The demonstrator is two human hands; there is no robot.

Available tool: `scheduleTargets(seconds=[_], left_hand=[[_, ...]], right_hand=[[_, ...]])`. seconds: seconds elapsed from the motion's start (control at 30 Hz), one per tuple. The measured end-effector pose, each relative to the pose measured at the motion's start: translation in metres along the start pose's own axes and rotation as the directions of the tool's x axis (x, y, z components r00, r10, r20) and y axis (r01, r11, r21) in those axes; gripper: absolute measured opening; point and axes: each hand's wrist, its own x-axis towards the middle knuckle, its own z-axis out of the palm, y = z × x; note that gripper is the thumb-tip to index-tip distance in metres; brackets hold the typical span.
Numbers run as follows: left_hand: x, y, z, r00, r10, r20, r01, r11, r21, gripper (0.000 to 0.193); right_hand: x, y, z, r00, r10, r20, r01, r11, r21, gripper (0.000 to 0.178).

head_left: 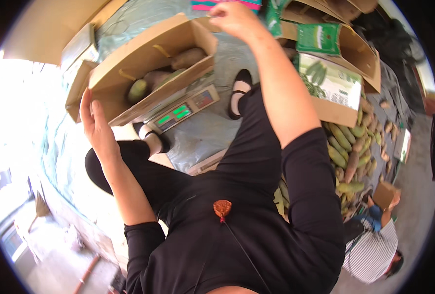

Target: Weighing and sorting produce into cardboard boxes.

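Observation:
An open cardboard box (151,59) rests tilted in the view on a digital scale (183,109) with a lit green display. Inside lie several thick, oblong green and reddish-brown vegetables or fruits (138,90). My left hand (99,125) is at the box's left end, its fingers stretched out along the near corner by the end flap. Beyond the box's right end, my right hand (234,20) has its fingers bent together beside the right flap (205,25). Whether they pinch that flap or something small is not clear.
At right, another open carton (335,110) with a printed side holds a green packet (318,39). A large heap of similar produce (352,152) lies behind it. A person in a striped top (374,250) is at the lower right. Clear plastic sheeting (193,152) covers the floor around my feet.

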Motion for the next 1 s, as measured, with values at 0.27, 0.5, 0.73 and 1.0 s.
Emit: scheduleTargets(seconds=[0.27,0.5,0.73,1.0], left_hand=[[0.053,0.003,-0.064,0.996,-0.08,0.028,0.078,0.994,0.082,0.043],[0.094,-0.081,-0.115,0.946,-0.296,0.131,0.242,0.915,0.323,0.05],[0.098,-0.084,-0.089,0.804,-0.549,0.229,0.328,0.731,0.598,0.065],[0.117,-0.128,-0.067,0.779,-0.549,0.302,0.139,0.621,0.771,0.062]], right_hand=[[-0.003,-0.005,-0.012,0.989,0.048,0.138,-0.039,0.997,-0.065,0.03],[0.018,0.03,0.012,0.984,-0.016,0.178,0.005,0.998,0.062,0.03],[0.021,0.014,0.021,0.903,0.182,0.39,-0.034,0.933,-0.357,0.045],[0.03,-0.012,0.045,0.776,0.436,0.456,-0.18,0.846,-0.502,0.042]])
